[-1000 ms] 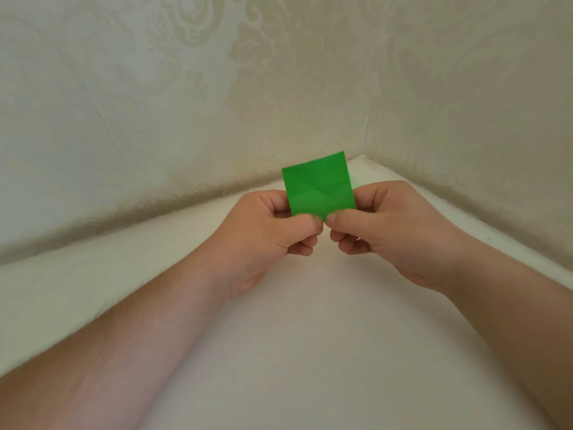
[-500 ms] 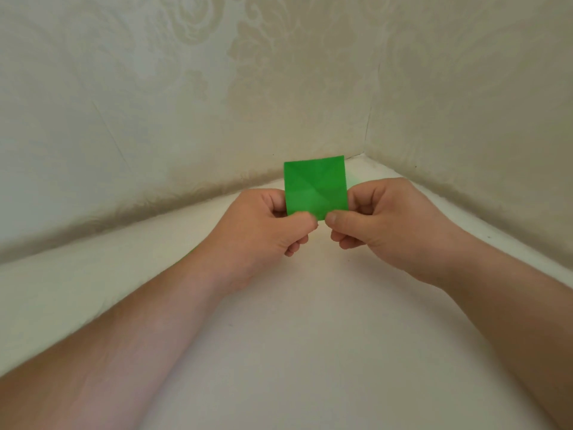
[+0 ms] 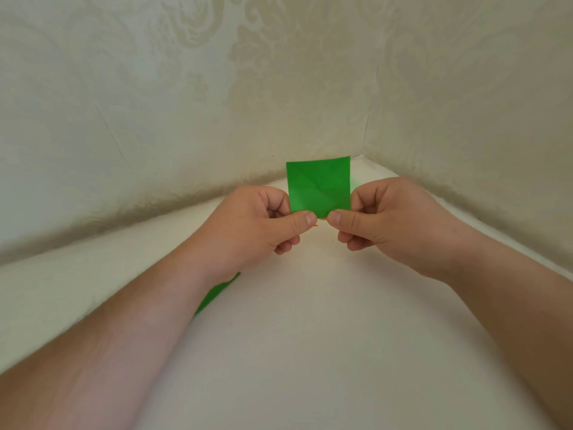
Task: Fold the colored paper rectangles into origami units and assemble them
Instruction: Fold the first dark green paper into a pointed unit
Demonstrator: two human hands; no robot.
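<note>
Green paper square (image 3: 319, 186), creased, stood upright above the table's far corner, pinched along its lower edge. Left hand (image 3: 257, 225): thumb and forefinger closed on the lower left part of that edge, other fingers curled beneath. Right hand (image 3: 381, 220): same pinch on the lower right, thumb tips nearly meeting. Orange sliver (image 3: 319, 221): showed between the thumbs, its nature not clear. Second green piece (image 3: 217, 293): lay flat on the white table (image 3: 310, 352), half hidden under the left forearm. Patterned walls (image 3: 155, 103) enclosed the far edges. Handling note: the fold would likely run true if both pinches stayed level and edges were matched before pressing.
</note>
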